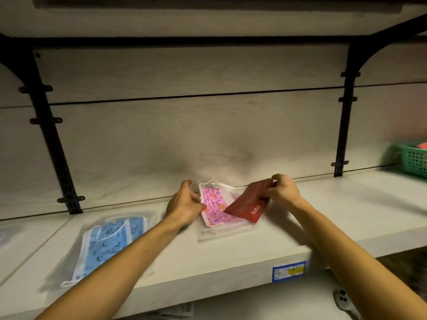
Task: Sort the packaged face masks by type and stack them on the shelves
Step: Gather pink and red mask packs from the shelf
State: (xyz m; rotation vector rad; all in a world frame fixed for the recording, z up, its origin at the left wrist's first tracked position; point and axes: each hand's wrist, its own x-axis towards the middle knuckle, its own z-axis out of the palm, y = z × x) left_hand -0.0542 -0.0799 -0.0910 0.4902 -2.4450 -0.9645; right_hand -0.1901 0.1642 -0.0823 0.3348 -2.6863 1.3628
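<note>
The pink patterned mask packet (216, 210) lies flat on the pale wooden shelf (231, 257), near the back panel, in a clear plastic sleeve. The left hand (184, 205) rests at the packet's left edge, fingers curled and touching the sleeve's upper left corner; whether it actually pinches the plastic cannot be determined. The red packet (248, 207) is tilted, its lower end lying over the right side of the pink packet and its upper end raised toward the back panel. The right hand (280, 191) is closed on the upper end of the red packet, fingertips pinching it from above.

The blue patterned mask packet (108, 243) lies flat on the same shelf, well to the left of the pink packet and nearer the front edge, apart from both hands; the left forearm passes just beside its right side. A blue and yellow label (288, 271) is fixed to the shelf's front edge, below the right forearm. A green mesh basket (413, 159) stands at the far right of the shelf, well apart from the packets. Black brackets (345, 125) run up the back panel.
</note>
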